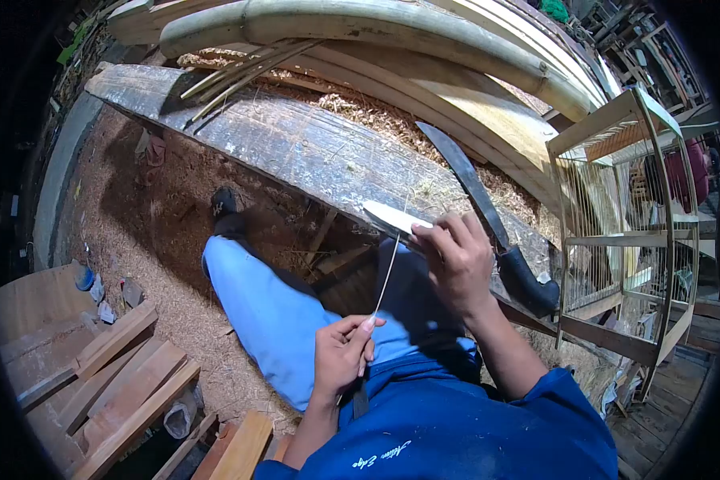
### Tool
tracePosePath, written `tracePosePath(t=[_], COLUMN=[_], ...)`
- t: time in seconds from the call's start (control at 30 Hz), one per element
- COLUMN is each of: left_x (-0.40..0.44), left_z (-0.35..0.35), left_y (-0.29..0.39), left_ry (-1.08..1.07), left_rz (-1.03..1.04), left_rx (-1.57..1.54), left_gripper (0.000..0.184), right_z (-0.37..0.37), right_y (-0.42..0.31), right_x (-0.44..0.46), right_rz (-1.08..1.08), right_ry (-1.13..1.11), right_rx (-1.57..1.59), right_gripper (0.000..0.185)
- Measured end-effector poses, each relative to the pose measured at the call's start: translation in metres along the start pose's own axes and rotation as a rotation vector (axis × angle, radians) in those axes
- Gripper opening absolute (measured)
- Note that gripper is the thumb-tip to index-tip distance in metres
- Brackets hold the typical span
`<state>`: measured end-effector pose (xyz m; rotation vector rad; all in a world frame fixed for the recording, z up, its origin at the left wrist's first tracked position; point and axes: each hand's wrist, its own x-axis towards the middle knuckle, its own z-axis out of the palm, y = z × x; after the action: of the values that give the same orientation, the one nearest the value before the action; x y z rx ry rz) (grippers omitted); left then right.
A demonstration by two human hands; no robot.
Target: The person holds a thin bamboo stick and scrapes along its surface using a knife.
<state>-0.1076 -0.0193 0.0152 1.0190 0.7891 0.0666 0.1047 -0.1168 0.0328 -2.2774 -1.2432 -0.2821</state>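
Note:
My left hand [344, 352], low in front of my shirt, pinches the lower end of a thin bamboo stick [388, 276]. The stick slants upward to the knife blade [392, 216]. My right hand [458, 260] is closed around the knife, its handle hidden in my fingers and its bright blade pointing left across the stick. Just right of that hand, a machete [474, 188] with a black handle lies on the worn plank bench [296, 144]. Several longer bamboo strips [244, 76] rest at the bench's far left.
A wooden cage with thin bars [616, 240] stands at the right. Behind the bench lie a thick bamboo pole [392, 24] and long boards [456, 96]. Wood offcuts [136, 376] are piled at lower left. Shavings [160, 240] cover the ground around my leg.

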Motion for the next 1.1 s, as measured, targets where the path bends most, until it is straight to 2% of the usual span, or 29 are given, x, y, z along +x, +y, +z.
tracePosePath(t=[0.23, 0.7, 1.1], left_x=[0.030, 0.004, -0.009], left_z=[0.017, -0.004, -0.014], left_y=[0.018, 0.002, -0.008], left_ry=[-0.009, 0.068, 0.118], left_rz=[0.031, 0.051, 0.025], left_rx=[-0.011, -0.039, -0.068], left_gripper=[0.023, 0.022, 0.020], right_z=[-0.008, -0.004, 0.001], right_y=[-0.004, 0.005, 0.008], right_x=[-0.010, 0.010, 0.012], right_rz=[-0.046, 0.048, 0.068], right_ry=[-0.059, -0.098, 0.014], right_rx=[0.066, 0.075, 0.028], right_gripper=[0.014, 0.018, 0.013])
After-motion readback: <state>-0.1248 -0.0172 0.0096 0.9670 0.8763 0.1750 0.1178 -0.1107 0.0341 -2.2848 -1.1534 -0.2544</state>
